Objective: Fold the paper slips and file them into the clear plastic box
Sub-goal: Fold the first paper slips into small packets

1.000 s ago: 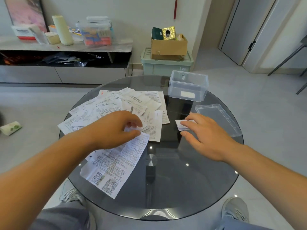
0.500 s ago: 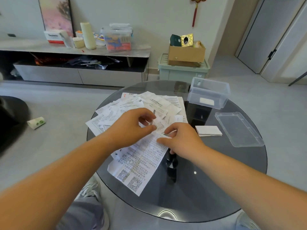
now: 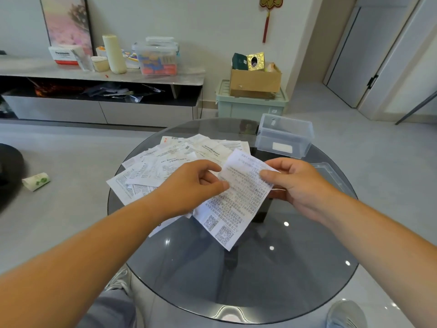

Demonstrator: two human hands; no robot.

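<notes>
Your left hand (image 3: 189, 185) and right hand (image 3: 295, 183) each pinch a side edge of the printed receipt (image 3: 236, 204), thumb against fingers, holding it above the glass table (image 3: 236, 280). The clear plastic box (image 3: 263, 141) stands open just beyond your right hand.

Home living room, probably: low media console (image 3: 101, 79), framed picture (image 3: 66, 20), round glass table (image 3: 236, 280).

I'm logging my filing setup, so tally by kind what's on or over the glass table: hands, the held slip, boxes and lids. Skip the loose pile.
Hands: 2, left hand and right hand
Held paper slip: 1
Open clear plastic box: 1
Loose box lid: 1
Total: 5
</notes>
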